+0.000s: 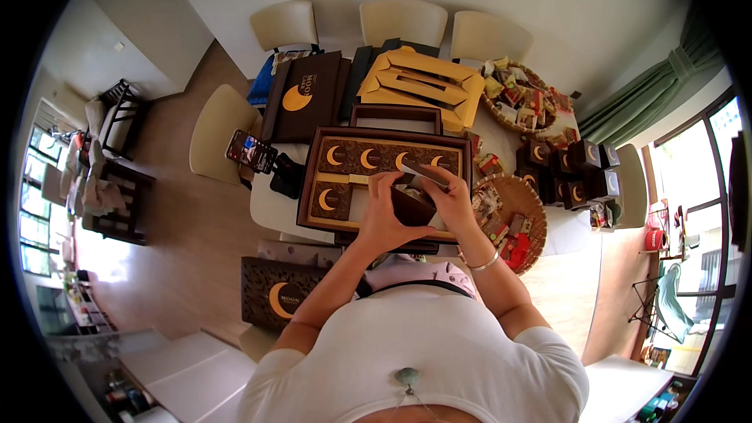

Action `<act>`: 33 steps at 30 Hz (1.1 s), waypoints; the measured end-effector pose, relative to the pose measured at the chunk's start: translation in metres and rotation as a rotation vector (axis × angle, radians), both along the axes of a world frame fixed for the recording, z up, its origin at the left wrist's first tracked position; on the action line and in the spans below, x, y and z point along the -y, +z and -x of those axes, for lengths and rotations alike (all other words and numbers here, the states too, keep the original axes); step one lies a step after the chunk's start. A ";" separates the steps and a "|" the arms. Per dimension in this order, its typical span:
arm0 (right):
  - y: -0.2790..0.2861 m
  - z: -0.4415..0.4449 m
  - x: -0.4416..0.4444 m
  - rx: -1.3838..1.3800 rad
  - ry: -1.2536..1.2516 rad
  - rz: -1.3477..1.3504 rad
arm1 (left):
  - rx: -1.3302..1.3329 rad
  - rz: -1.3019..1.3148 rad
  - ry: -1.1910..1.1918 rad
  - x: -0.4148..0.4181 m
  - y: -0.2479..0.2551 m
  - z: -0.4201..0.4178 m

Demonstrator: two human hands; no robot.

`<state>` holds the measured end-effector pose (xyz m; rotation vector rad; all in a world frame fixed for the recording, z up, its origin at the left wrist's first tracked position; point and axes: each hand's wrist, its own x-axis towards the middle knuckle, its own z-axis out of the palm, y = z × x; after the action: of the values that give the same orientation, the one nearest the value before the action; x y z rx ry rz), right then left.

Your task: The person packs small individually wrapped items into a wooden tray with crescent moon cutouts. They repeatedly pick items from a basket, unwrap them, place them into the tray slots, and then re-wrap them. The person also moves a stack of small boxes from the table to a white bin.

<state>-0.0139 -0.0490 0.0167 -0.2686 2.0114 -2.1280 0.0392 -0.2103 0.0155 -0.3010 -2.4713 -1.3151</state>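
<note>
My left hand holds a small dark brown box around its side. With its fingers on the box's raised lid flap, my right hand is at the upper right of the same box. Some pale wrapping shows inside the box opening. Both hands are over a large brown gift box with a gold inner edge. Inside it, a row of small moon-printed boxes lies along the far side, and one more moon-printed box lies at the near left corner.
Two wicker baskets, one far and one near, hold wrapped packets. Several small dark boxes are stacked at the right. Yellow box inserts and brown moon-printed bags lie beyond. A phone stands left.
</note>
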 end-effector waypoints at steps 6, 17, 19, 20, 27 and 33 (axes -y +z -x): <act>-0.001 -0.006 -0.002 -0.219 0.068 0.025 | 0.177 0.099 0.119 -0.014 0.004 -0.005; 0.007 -0.010 0.001 -0.475 -0.187 -0.035 | -0.196 0.163 0.244 -0.027 0.012 0.009; 0.006 -0.009 -0.001 -0.479 -0.194 -0.031 | -0.212 0.189 0.255 -0.030 0.014 0.009; 0.006 -0.008 -0.002 -0.481 -0.197 -0.029 | -0.212 0.203 0.256 -0.030 0.014 0.010; -0.002 -0.014 0.001 -0.519 -0.244 -0.103 | -0.234 0.247 0.251 -0.039 0.010 0.014; 0.005 -0.019 -0.002 -0.743 -0.159 -0.271 | -0.269 0.254 0.186 -0.029 0.001 0.012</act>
<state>0.0049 -0.0471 0.0218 -1.0039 2.7592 -1.9768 0.0271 -0.1817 0.0167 -0.2796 -2.3680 -0.8288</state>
